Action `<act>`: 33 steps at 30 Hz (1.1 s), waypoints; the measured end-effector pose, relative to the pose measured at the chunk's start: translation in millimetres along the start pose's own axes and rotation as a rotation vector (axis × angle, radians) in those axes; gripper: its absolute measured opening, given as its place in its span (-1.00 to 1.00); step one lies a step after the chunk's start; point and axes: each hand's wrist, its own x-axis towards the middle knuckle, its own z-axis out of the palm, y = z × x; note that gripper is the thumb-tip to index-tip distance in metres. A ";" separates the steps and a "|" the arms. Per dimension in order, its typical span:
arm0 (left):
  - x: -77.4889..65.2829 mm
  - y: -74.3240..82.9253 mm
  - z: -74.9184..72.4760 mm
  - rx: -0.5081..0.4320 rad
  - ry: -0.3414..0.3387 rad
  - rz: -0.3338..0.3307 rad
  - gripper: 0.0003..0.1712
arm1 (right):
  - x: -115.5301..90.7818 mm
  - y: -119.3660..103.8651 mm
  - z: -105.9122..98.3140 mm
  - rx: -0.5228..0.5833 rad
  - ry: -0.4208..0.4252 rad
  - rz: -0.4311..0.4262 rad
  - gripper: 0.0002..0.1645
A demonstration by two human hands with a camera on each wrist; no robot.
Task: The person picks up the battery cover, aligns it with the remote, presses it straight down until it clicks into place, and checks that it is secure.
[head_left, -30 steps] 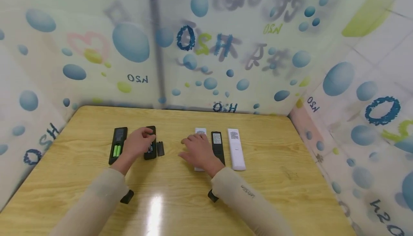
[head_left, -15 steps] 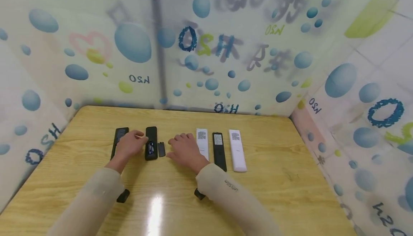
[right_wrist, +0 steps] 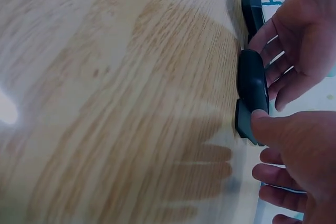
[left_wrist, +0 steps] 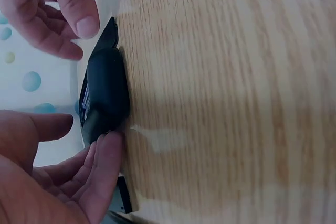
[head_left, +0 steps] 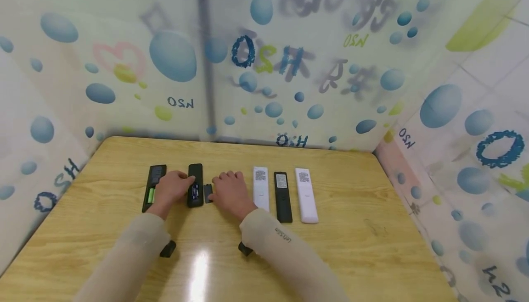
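Note:
A black remote control lies back up, its battery compartment uncovered, with dark batteries inside. My left hand is at its left side; in the left wrist view the fingertips touch the remote's edge and the thumb stays apart. Just right of the remote lies its small black battery cover. Over the cover's right edge is my right hand, thumb reaching to it, other fingers spread. The right wrist view has that thumb at the cover, though contact is hard to tell.
Another open black remote with green batteries lies left, partly behind the left hand. To the right are a white remote, a black remote and a second white remote. A patterned curtain rises behind the table.
My right hand has moved left from over the white remote to the battery cover. My left hand drew back from over the open remote, then came to its left edge.

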 end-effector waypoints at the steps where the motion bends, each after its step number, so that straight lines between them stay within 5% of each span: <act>1: 1.2 0.3 1.2 0.007 0.004 -0.005 -0.33 | 0.8 -1.0 -0.3 -0.003 -0.005 0.001 -0.39; 24: 8.6 16.4 9.9 0.102 0.054 -0.098 -0.36 | 10.3 -3.0 -2.5 -0.023 -0.054 -0.043 -0.46; 33: 9.3 18.2 12.2 0.098 0.061 -0.106 -0.36 | 9.3 -2.7 -9.6 0.131 -0.089 -0.027 -0.57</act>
